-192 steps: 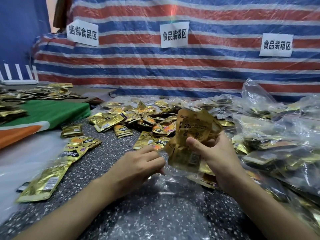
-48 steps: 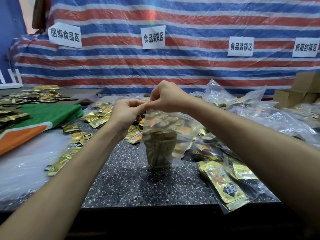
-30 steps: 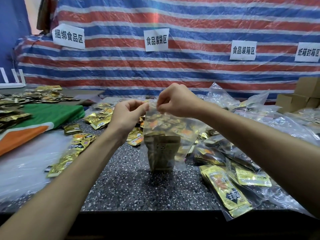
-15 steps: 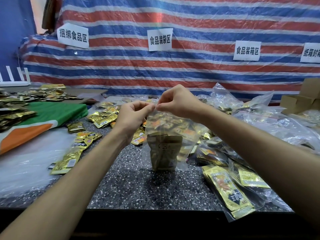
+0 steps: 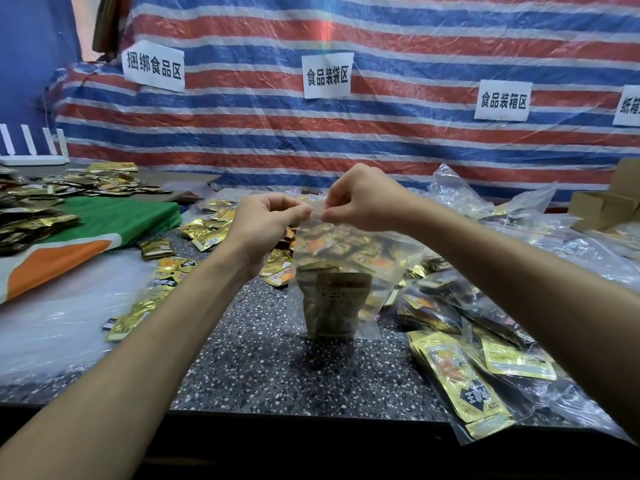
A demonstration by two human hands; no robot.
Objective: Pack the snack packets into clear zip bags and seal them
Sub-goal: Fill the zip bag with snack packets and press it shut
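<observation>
We face a tarpaulin (image 5: 398, 140) striped red, white and blue, hung as the back wall with clear plastic sheeting over it; four white paper signs in black Chinese characters are fixed to it, the left sign (image 5: 154, 67), the middle sign (image 5: 327, 76), the third sign (image 5: 504, 100) and a fourth sign (image 5: 629, 105) cut off by the right edge; at far left we see a plain blue wall (image 5: 31, 64); the tabletop (image 5: 277, 368) is dark speckled stone; a green, white and orange cloth (image 5: 104, 225) lies at left; cardboard boxes (image 5: 602, 209) stand far right.
</observation>
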